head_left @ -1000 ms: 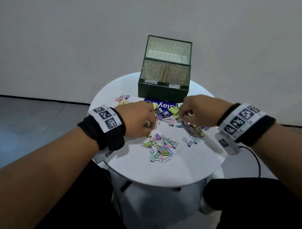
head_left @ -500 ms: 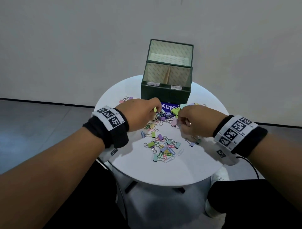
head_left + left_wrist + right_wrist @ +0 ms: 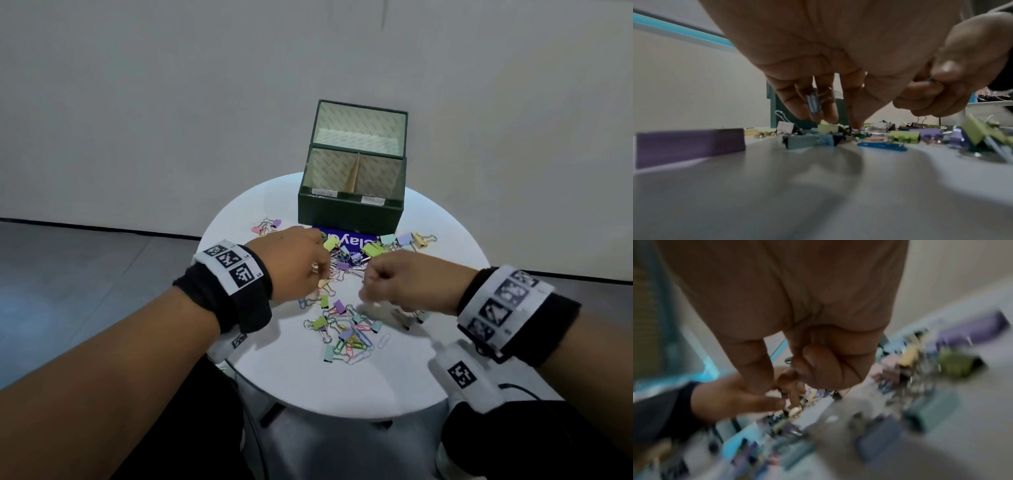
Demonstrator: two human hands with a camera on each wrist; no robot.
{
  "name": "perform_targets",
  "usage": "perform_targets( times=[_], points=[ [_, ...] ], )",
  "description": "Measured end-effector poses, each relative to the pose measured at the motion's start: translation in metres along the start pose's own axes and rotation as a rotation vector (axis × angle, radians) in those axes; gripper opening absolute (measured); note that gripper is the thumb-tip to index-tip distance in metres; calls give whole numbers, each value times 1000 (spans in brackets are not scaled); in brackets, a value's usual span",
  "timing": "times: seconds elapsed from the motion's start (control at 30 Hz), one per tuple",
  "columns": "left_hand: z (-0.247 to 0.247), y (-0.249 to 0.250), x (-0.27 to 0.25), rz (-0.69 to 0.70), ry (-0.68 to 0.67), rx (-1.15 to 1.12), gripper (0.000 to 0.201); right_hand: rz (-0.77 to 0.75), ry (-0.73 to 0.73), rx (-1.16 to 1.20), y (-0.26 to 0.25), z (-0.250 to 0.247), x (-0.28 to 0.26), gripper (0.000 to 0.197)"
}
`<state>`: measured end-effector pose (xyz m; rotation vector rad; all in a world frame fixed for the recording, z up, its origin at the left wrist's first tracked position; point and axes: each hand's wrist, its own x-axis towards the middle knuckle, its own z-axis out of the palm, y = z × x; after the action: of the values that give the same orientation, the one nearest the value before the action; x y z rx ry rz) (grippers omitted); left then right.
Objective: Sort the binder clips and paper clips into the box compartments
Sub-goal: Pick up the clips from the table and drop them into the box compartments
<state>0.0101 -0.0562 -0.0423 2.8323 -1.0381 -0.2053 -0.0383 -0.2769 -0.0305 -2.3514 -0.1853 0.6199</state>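
Clips (image 3: pixel 346 334) lie in a heap in front of the box (image 3: pixel 351 214). The left hand (image 3: pixel 291 262) pinches a few paper clips. The right hand (image 3: pixel 404 281) is curled, maybe around something; too blurry to tell. The box looks empty, so nearly all sorting is left.

The blue card (image 3: pixel 346 240) lying just beyond both hands, against the front of the green box (image 3: pixel 349 212), carries white letters seen upside down; "lay" can be made out, the rest is covered. Two small white labels (image 3: pixel 324 193) sit on the box's front rim, their writing too small to read. The wrist bands (image 3: pixel 231 265) bear square black-and-white coded markers, with tiny unreadable characters beside them.
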Motion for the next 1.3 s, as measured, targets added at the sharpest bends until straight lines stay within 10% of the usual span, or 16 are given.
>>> perform_targets(
  times=[0.17, 0.53, 1.3],
  points=[
    [6, -1, 1, 152, 53, 5, 26, -28, 4, -598, -8, 18, -2, 22],
    [9, 3, 1, 194, 101, 23, 19, -90, 192, -643, 5, 5, -6, 10],
    [4, 15, -1, 164, 12, 0, 24, -251, 8, -698, -3, 27, -3, 37]
  ],
)
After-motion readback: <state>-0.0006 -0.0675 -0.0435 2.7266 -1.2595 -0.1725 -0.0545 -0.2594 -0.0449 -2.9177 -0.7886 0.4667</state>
